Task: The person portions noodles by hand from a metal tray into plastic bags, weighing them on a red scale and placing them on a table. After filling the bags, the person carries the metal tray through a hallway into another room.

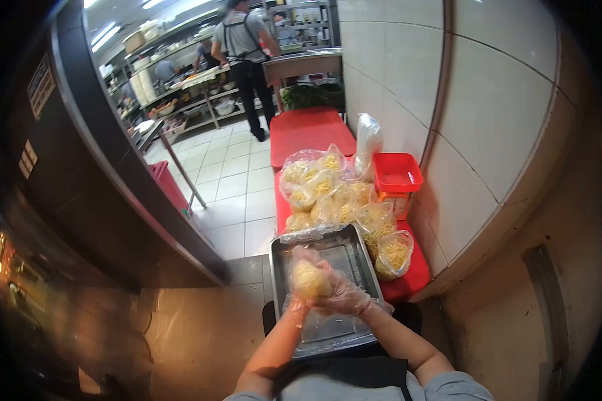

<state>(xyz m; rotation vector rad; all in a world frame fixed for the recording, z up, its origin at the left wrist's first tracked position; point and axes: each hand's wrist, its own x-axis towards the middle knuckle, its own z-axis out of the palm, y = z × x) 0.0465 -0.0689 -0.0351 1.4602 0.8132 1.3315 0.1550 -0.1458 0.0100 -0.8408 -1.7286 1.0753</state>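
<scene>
Both my hands wear clear plastic gloves and are held together over a metal tray (370, 273). Between them is a clear bag of yellow noodles (311, 279). My left hand (299, 294) is wrapped round the bag's left and lower side. My right hand (344, 294) presses against its right side, with fingers closed on it. The tray below holds only some clear plastic film. Just beyond the tray's far rim, several filled noodle bags (324, 194) are heaped on a red surface. One open noodle bag (393, 256) stands at the tray's right.
A red basin (398, 172) sits on an orange scale (396, 202) by the tiled wall. Beside it stands a roll of plastic bags (368, 142). A co-worker (242, 53) stands farther off near steel shelving. A dark door frame (124, 147) rises at left.
</scene>
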